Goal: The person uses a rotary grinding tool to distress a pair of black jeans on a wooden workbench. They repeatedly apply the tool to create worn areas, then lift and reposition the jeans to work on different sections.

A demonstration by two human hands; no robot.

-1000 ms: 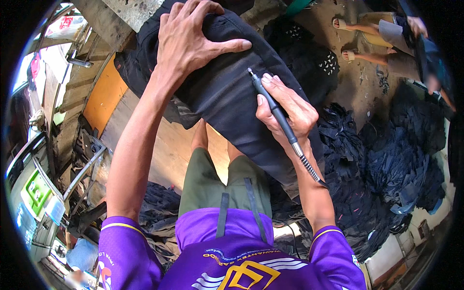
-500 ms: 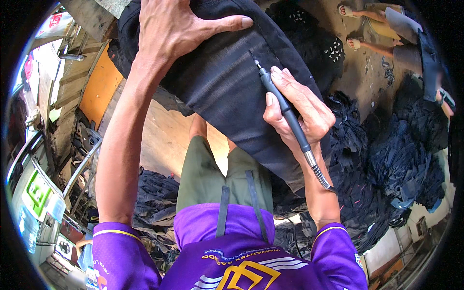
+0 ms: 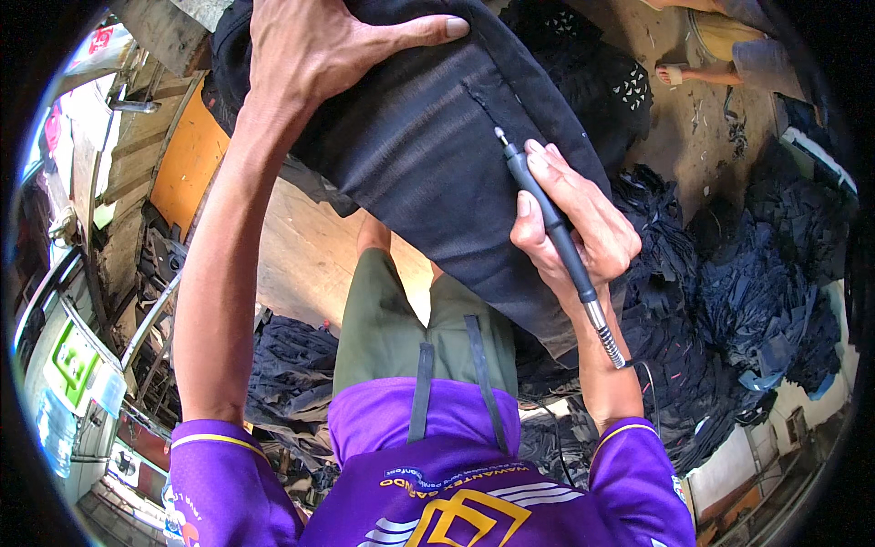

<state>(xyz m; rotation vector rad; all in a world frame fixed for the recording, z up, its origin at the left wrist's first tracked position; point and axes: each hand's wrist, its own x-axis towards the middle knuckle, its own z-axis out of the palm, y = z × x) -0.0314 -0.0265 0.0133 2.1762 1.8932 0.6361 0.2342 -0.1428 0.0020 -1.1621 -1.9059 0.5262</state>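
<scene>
Dark denim jeans (image 3: 410, 164) are stretched smooth over a rounded form that is itself hidden. On their upper part lies my left hand (image 3: 319, 46), palm down, thumb spread out toward the seam; some fingertips fall past the picture's top edge. My right hand (image 3: 583, 214) grips a black rotary tool handpiece (image 3: 554, 223) like a pen, with a spring-sleeved flexible cable at its rear. The tool's small pale grinding tip (image 3: 499, 134) points at the cloth, just below a short roughened line; whether it touches I cannot tell.
Heaps of dark garments (image 3: 756, 283) fill the floor at right, with another pile (image 3: 292, 365) at left. An orange board (image 3: 189, 155) leans on the left. Another person's foot (image 3: 673, 73) shows at the upper right. A thin cable (image 3: 653, 392) hangs beside my right forearm.
My right hand and the handpiece have shifted slightly right and down, away from the roughened line, which now looks longer. My left hand has slid slightly left. The person at upper right has moved mostly out of view.
</scene>
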